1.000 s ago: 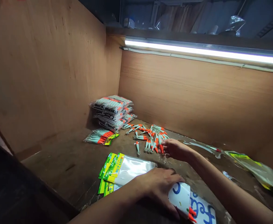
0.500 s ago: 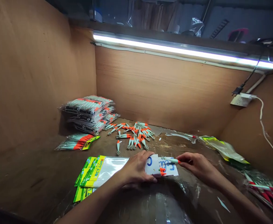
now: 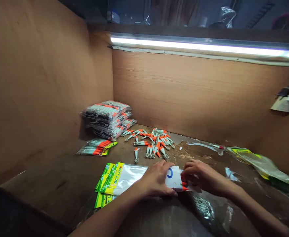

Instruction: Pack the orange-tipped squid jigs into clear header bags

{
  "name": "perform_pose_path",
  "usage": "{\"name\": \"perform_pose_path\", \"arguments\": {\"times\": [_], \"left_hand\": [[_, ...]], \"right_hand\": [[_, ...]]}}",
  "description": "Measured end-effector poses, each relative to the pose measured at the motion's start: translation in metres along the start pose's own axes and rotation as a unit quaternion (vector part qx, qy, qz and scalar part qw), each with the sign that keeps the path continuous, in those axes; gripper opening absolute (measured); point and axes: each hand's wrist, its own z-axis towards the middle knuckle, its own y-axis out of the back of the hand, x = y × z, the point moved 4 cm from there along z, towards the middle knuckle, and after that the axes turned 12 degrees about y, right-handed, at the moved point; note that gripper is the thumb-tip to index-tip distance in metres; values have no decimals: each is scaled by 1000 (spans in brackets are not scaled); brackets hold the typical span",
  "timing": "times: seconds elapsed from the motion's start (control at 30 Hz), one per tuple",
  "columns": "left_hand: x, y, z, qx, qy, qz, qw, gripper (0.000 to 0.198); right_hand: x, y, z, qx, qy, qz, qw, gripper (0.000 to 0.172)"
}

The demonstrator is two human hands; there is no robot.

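Observation:
My left hand (image 3: 159,180) is wrapped round a white folded card sleeve (image 3: 174,179) with blue marks. Orange lure tips (image 3: 184,186) stick out of the sleeve's right end. At that end my right hand (image 3: 196,174) has its fingers bent together; whatever they hold is hidden. Left of my left hand lie overlapping clear packets with yellow-green headers (image 3: 117,179). Behind both hands is a loose pile of white and orange lures (image 3: 156,144) with hooks, and one lure (image 3: 136,154) lies apart in front of it.
Stacked clear bags of lures (image 3: 107,118) stand at the back left, with a filled packet (image 3: 97,147) before them. More packets (image 3: 260,164) lie at the right. Plastic scraps (image 3: 203,207) lie near my right forearm. Wooden walls enclose the table, under a lamp.
My right hand has moved in against the sleeve's open end, and the lure it held outside is no longer visible. The camera view has turned left.

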Motion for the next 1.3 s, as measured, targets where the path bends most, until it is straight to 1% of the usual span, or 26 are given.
{"name": "perform_pose_path", "arguments": {"times": [0.03,0.1,0.13,0.17,0.2,0.27,0.3,0.37,0.43,0.5,0.57,0.6,0.63,0.7,0.8,0.87,0.93,1.0,1.03,1.07,1.13,1.23,1.3], "left_hand": [[0,0,-1,-2,2,4,1000,91],[0,-2,-2,-4,4,11,1000,91],[0,-3,-3,0,4,14,1000,91],[-1,-5,-3,9,4,17,1000,89],[-3,-6,-4,20,0,21,1000,87],[-6,-9,-6,35,-25,26,999,81],[-8,-10,-7,37,-41,28,998,79],[-9,-11,-8,35,-70,32,996,76],[-7,-13,-8,36,-72,38,996,79],[-4,-16,-7,44,-55,44,997,83],[-2,-17,-7,48,-42,47,997,85],[-1,-17,-8,49,-40,46,997,85],[-2,-16,-8,50,-42,43,997,86],[-3,-14,-10,50,-51,34,997,91],[-5,-11,-10,39,-58,21,997,96],[-5,-10,-9,27,-60,20,998,97],[-5,-11,-7,22,-58,20,998,96],[-3,-10,-4,17,-54,19,998,95],[-2,-9,-3,11,-52,18,998,95],[-1,-8,-1,4,-51,16,999,96],[1,-4,1,-11,-54,12,998,96],[1,0,3,-32,-59,4,998,92],[0,-1,3,-35,-55,6,998,91]], "right_hand": [[-5,8,8,-6,-12,13,1000,17],[-11,22,36,-52,-31,6,998,19],[-11,25,58,-74,-23,-13,997,21],[-8,22,83,-78,10,-31,996,20],[-2,12,110,-51,63,-38,996,22],[8,-15,165,22,154,-55,986,31],[11,-31,189,62,182,-65,979,32],[11,-56,227,87,201,-60,974,28],[6,-72,248,95,207,-42,973,21],[0,-76,254,89,200,-12,976,14],[-8,-70,247,66,179,31,981,9],[-13,-64,240,51,164,57,984,10],[-17,-56,230,36,147,87,985,14],[-26,-41,202,10,113,149,982,30],[-37,-22,145,-25,61,231,971,48],[-44,-16,102,-58,10,297,953,51],[-52,-12,58,-107,-70,388,913,47],[-56,-5,16,-169,-156,435,871,44],[-57,1,-4,-197,-192,424,863,43],[-55,7,-21,-218,-216,385,870,42],[-45,21,-50,-231,-229,274,905,37],[-23,29,-72,-205,-180,114,955,24],[-11,24,-73,-185,-145,26,972,18]]}}
